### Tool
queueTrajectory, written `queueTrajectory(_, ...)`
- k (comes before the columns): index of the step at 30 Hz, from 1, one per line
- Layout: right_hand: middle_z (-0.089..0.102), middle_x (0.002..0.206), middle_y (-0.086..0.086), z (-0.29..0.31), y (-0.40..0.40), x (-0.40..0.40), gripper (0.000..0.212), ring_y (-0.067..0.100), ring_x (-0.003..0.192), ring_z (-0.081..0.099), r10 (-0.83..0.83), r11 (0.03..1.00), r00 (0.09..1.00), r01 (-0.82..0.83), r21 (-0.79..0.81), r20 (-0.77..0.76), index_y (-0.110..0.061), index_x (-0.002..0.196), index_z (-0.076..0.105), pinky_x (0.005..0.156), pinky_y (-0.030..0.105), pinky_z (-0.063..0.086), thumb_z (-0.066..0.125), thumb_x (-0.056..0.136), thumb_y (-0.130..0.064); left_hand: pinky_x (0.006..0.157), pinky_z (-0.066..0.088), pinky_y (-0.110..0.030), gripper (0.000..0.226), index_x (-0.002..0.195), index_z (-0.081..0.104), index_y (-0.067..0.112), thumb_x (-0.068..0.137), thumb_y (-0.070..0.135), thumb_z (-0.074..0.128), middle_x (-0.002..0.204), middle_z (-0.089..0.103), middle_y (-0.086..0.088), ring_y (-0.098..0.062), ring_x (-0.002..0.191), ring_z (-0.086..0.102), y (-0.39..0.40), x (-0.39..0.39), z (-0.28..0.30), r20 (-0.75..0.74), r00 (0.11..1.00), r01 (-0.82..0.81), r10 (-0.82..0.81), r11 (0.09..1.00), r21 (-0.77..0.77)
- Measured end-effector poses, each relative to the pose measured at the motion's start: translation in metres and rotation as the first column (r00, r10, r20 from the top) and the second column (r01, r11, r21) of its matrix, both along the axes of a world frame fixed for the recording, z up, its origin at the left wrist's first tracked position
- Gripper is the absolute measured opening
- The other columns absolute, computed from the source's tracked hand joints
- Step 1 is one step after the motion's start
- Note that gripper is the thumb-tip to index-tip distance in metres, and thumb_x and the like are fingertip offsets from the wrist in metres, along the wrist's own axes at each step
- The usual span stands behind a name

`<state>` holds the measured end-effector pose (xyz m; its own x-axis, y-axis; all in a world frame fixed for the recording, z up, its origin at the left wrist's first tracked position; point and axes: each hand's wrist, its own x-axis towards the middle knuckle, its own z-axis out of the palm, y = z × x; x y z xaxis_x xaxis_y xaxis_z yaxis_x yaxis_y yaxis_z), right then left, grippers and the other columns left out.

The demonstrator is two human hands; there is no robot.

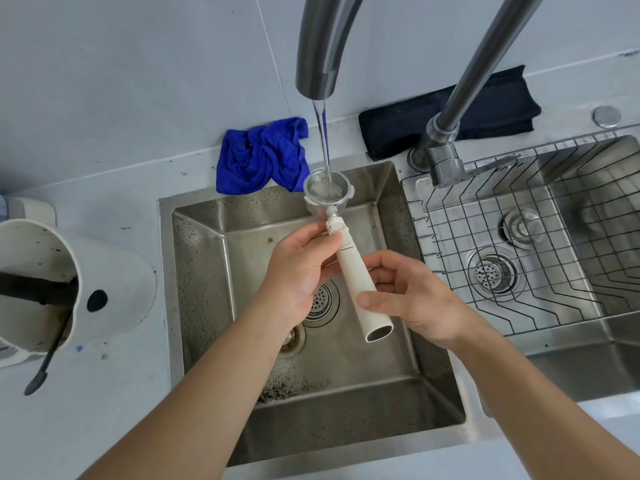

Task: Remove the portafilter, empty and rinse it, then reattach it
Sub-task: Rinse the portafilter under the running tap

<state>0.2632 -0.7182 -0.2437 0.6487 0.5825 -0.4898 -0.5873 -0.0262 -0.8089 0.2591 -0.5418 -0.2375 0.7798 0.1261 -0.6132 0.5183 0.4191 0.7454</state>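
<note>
Both hands grip the portafilter (349, 261) over the sink (429, 403), my right hand (408, 299) low on its handle, my left hand (301, 265) higher, its cup pointing away under the water (325, 143).

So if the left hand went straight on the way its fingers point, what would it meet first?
Probably the portafilter neck: the left hand fingers already touch it there. Beyond lies the sink back wall; depth is unclear.

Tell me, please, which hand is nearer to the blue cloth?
Left. The left hand holds the portafilter near its basket, just below the blue cloth. The right hand grips the handle's lower end, farther away towards the wire rack.
</note>
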Motion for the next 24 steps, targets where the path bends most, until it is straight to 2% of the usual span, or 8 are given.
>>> queueTrajectory(4,0.069,0.100,0.018,-0.006,0.002,-0.002,0.048,0.024,0.087,0.068,0.031,1.000,0.998,-0.031,-0.001,-0.048,-0.003,0.118,0.061,0.080,0.040,0.055,0.075,0.072,-0.008,0.068,0.056,-0.030,0.022,0.110,0.067,0.008,0.088,0.005,0.064,0.084,0.074,0.001,-0.014,0.076,0.069,0.000,-0.003,0.000,-0.007,1.000,-0.013,0.013,0.999,0.053)
queueTrajectory(10,0.069,0.110,0.023,-0.013,0.008,-0.006,0.052,0.026,0.094,0.068,0.085,0.995,0.996,-0.084,-0.059,0.010,-0.010,0.124,0.060,0.088,0.042,0.056,0.072,0.074,-0.007,0.071,0.056,-0.031,0.029,0.109,0.067,0.016,0.084,0.001,0.068,0.091,0.075,-0.002,-0.014,0.083,0.070,0.004,-0.004,-0.001,0.041,0.999,-0.008,0.003,0.991,0.131)
queueTrajectory(15,0.069,0.098,0.005,-0.012,0.012,-0.005,0.049,0.016,0.082,0.067,0.102,0.984,0.987,-0.082,-0.160,0.122,-0.021,0.119,0.059,0.078,0.033,0.056,0.074,0.074,-0.010,0.079,0.055,-0.034,0.032,0.106,0.067,0.025,0.086,-0.001,0.065,0.096,0.075,0.001,-0.015,0.092,0.070,0.005,-0.004,0.001,0.083,0.996,0.015,-0.028,0.988,0.151)
queueTrajectory(20,0.065,0.097,0.003,-0.011,0.015,-0.004,0.044,0.016,0.077,0.065,0.083,0.971,0.974,-0.032,-0.236,0.212,-0.024,0.113,0.056,0.074,0.039,0.056,0.076,0.075,-0.013,0.084,0.056,-0.034,0.033,0.111,0.066,0.018,0.089,-0.005,0.057,0.107,0.073,-0.001,-0.016,0.101,0.068,0.002,-0.002,0.005,0.126,0.991,0.031,-0.048,0.991,0.130)
queueTrajectory(24,0.064,0.093,-0.004,-0.012,0.018,-0.002,0.046,0.012,0.079,0.062,0.040,0.955,0.951,0.054,-0.291,0.307,-0.039,0.104,0.054,0.068,0.030,0.053,0.078,0.071,-0.018,0.091,0.055,-0.037,0.025,0.109,0.065,0.013,0.092,-0.002,0.056,0.111,0.072,-0.004,-0.023,0.111,0.065,-0.001,0.003,0.007,0.138,0.990,-0.008,0.002,0.999,0.040)
